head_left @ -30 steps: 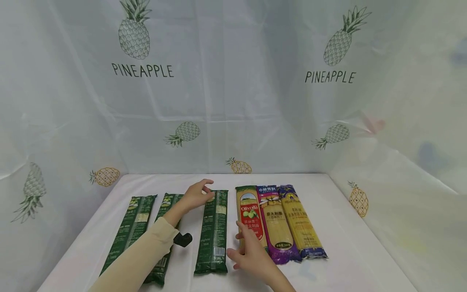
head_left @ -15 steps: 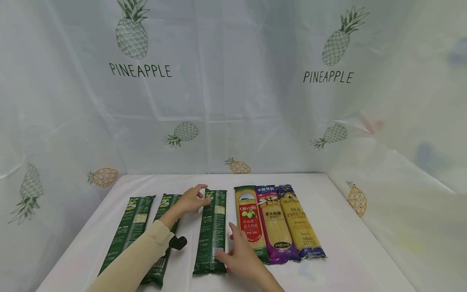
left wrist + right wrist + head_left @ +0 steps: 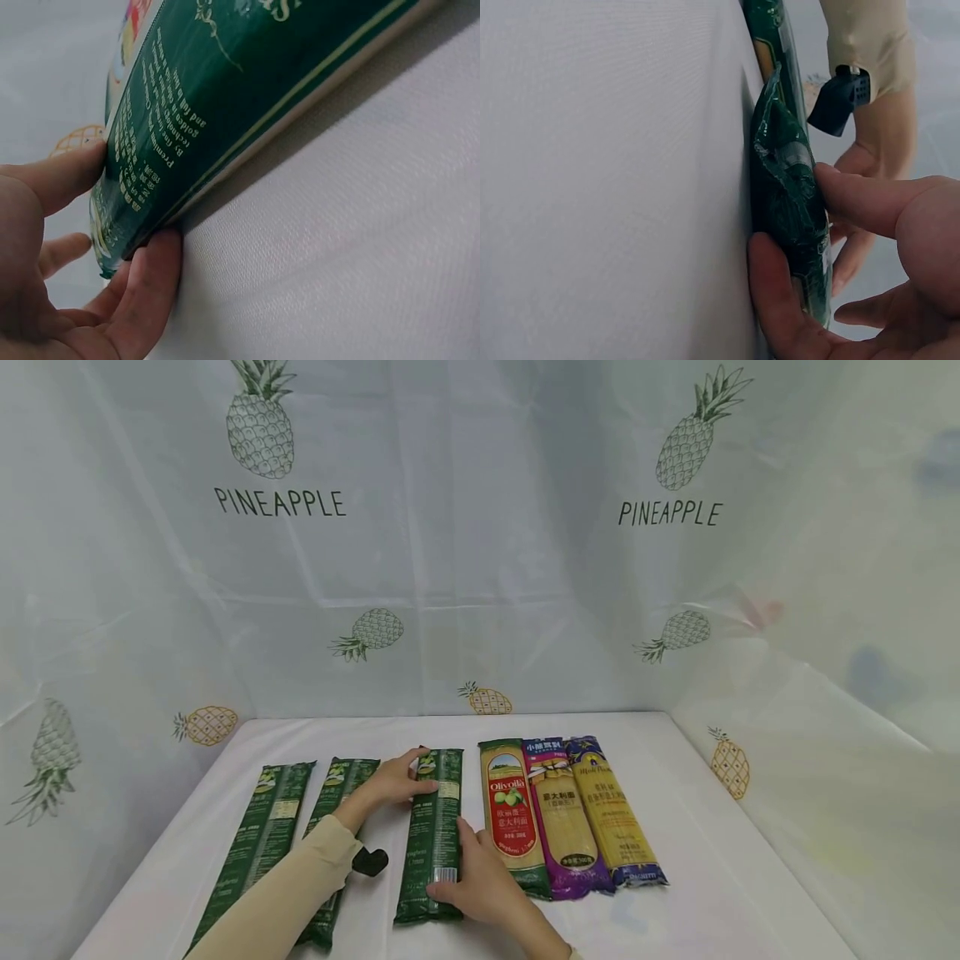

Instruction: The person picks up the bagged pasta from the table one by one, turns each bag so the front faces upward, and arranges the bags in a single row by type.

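On the white table, head view: the third green pasta packet [image 3: 433, 835] lies lengthwise among six packets, and both hands are on it.
Left hand, head view: the left hand [image 3: 392, 781] grips the far end of that packet, thumb on one side, fingers curled over the top.
Right hand, head view: the right hand [image 3: 480, 883] holds the near end, fingers wrapped over its near right corner.
Doing it well, head view: I judge a two-ended hold suits a long stiff bag; keeping both ends level should stop the strands inside from bending or snapping.
Neighbours, head view: two more green packets [image 3: 258, 835] lie to the left, the nearer one under the beige sleeve [image 3: 292, 893]. The Olivoila packet [image 3: 512, 814], purple packet [image 3: 566, 818] and yellow packet [image 3: 617, 814] lie side by side to the right.
In the way, head view: the Olivoila packet sits just beside the right hand and could be nudged.
Left wrist view: thumb [image 3: 56, 180] above and finger below pinch the packet's end seam, its edge touching the tablecloth [image 3: 352, 247].
Right wrist view: thumb [image 3: 776, 311] under and fingers over clamp the crinkled end; the left arm's black wrist camera [image 3: 838, 97] shows beyond.
Backdrop, head view: a pineapple-print curtain [image 3: 480, 543] hangs behind.
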Action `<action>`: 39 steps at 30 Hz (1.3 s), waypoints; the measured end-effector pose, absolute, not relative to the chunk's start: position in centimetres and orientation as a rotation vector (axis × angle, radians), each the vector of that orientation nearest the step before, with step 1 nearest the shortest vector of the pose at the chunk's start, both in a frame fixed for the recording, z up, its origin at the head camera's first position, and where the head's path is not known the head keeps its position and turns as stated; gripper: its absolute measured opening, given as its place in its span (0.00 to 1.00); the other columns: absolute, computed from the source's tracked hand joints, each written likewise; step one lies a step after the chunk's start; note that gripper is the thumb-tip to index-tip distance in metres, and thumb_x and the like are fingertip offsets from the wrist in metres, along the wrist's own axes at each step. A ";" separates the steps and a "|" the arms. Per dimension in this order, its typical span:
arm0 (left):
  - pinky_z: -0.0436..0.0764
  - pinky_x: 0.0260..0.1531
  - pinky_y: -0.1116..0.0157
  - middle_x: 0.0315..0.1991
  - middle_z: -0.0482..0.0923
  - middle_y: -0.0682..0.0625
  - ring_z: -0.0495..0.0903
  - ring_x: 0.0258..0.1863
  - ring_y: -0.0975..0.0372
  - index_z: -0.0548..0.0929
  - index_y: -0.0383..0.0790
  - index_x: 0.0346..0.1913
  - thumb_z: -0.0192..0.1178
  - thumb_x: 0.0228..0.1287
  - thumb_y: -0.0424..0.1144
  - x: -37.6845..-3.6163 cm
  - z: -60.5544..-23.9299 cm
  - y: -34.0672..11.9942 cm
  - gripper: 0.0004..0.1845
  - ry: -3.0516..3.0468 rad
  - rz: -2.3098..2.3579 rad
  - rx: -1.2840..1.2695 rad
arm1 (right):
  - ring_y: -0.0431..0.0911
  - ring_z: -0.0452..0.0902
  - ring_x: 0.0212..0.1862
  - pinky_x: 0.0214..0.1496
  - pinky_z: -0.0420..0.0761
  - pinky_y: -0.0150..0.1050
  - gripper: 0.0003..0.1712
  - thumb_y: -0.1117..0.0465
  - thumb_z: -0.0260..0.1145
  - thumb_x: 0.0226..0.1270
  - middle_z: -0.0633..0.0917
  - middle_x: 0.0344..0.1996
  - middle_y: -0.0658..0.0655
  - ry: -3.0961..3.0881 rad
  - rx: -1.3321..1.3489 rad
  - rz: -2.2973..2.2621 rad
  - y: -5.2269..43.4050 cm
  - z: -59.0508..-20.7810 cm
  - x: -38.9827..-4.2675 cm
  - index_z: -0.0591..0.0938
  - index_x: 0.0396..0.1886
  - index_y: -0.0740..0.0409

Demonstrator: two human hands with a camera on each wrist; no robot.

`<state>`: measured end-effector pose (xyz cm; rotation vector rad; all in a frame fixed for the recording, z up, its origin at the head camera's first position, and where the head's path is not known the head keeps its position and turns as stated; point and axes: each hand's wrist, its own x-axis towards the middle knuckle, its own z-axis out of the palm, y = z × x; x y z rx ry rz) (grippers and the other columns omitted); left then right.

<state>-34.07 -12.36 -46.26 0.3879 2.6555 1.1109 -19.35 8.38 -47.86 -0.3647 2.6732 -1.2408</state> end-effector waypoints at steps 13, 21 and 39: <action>0.81 0.53 0.44 0.55 0.83 0.35 0.85 0.49 0.46 0.64 0.43 0.82 0.72 0.68 0.56 -33.9 -46.3 -11.7 0.47 2.753 0.937 0.361 | 0.47 0.74 0.48 0.57 0.82 0.55 0.57 0.48 0.85 0.58 0.76 0.52 0.61 2.709 -0.398 -1.150 8.3 -47.9 -19.8 0.67 0.80 0.66; 0.75 0.64 0.36 0.72 0.72 0.28 0.74 0.69 0.33 0.61 0.41 0.84 0.70 0.69 0.59 -33.7 -46.4 -11.3 0.49 2.759 0.927 0.345 | 0.47 0.75 0.50 0.59 0.81 0.55 0.56 0.51 0.85 0.59 0.77 0.53 0.59 2.705 -0.384 -1.157 8.2 -48.0 -19.9 0.67 0.81 0.65; 0.72 0.66 0.35 0.74 0.70 0.29 0.71 0.71 0.34 0.58 0.44 0.84 0.71 0.72 0.45 -33.8 -47.5 -11.1 0.45 2.623 1.324 0.222 | 0.42 0.68 0.32 0.31 0.71 0.36 0.54 0.56 0.83 0.61 0.73 0.45 0.52 2.653 -0.421 -1.298 8.3 -47.8 -19.6 0.66 0.82 0.65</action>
